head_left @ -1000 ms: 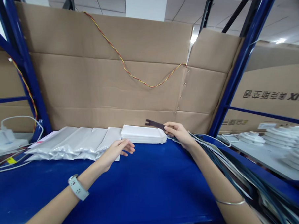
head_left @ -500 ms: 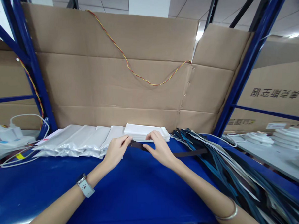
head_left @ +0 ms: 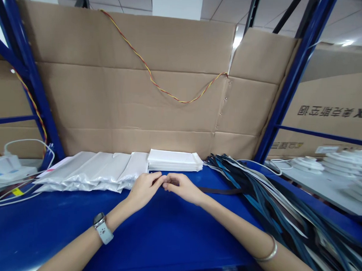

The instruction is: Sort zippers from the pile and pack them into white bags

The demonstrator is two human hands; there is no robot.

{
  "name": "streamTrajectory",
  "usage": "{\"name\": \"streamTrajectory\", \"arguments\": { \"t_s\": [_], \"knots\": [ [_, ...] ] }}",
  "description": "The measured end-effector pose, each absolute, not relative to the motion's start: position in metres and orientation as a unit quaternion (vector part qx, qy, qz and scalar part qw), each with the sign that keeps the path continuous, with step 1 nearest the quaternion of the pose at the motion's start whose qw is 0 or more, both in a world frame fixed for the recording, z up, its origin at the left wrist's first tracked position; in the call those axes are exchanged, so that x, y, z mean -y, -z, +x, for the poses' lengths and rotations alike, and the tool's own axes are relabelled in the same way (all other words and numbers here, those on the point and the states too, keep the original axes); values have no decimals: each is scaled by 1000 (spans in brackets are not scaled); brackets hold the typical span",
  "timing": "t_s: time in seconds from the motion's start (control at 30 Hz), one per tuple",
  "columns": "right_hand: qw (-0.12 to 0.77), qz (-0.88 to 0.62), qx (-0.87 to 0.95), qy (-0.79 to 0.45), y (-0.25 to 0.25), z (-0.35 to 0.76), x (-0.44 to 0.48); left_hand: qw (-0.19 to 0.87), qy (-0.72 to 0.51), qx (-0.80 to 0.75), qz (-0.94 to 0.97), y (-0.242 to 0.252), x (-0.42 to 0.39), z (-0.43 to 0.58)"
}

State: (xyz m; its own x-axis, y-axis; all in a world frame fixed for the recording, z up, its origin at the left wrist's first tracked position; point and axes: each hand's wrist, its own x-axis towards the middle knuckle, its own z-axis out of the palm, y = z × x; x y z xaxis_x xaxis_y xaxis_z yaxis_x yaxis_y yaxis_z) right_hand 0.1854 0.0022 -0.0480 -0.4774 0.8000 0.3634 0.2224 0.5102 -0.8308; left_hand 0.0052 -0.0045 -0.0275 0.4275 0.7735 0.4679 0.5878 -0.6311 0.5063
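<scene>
My left hand is closed in a pinch, its fingertips meeting those of my right hand. Between them they hold the end of a long dark strip, and the fingers hide that end. From behind my right hand the strip runs right across the blue tabletop to a bundle of long dark, blue and white strips. Just beyond my hands lies a stack of white flat packets.
Several plastic-wrapped white packages lie in a row at the left. White cables and a power strip are at the far left. Cardboard stands behind, between blue posts. White round parts are piled on a grey surface at right.
My right hand has moved left and down along the strip to meet my left hand, its fingers now closed in. The view has shifted slightly.
</scene>
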Motion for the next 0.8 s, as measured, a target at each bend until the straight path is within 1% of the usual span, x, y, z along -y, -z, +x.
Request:
{"name": "streamTrajectory", "arguments": {
  "t_s": [0.1,0.2,0.3,0.37,0.47,0.5,0.57,0.63,0.7,0.73,0.8],
  "knots": [
    [381,-330,804,-316,38,194,-2,155,-354,-406,828,27,3,4],
    [352,-300,834,-301,35,194,1,219,-363,-390,817,27,5,7],
    [314,-278,862,-283,40,190,3,274,-426,-378,775,23,7,11],
    [277,-294,865,-297,46,190,1,336,-521,-359,698,15,5,10],
    [215,-336,849,-347,53,199,-8,497,-643,-298,500,-3,-8,-12],
    [202,-346,845,-355,53,205,-13,548,-664,-272,430,-10,-14,-25],
    [172,-361,844,-357,50,222,-24,602,-701,-204,324,-20,-27,-57],
    [121,-374,849,-353,42,246,-36,648,-694,-137,282,-26,-38,-88],
    [86,-422,850,-305,32,275,-48,671,-682,-120,266,-28,-43,-108],
    [103,-475,841,-238,28,290,-54,673,-679,-124,266,-28,-44,-111],
    [170,-619,764,-69,23,320,-64,677,-667,-147,273,-27,-41,-103]
  ]
}}
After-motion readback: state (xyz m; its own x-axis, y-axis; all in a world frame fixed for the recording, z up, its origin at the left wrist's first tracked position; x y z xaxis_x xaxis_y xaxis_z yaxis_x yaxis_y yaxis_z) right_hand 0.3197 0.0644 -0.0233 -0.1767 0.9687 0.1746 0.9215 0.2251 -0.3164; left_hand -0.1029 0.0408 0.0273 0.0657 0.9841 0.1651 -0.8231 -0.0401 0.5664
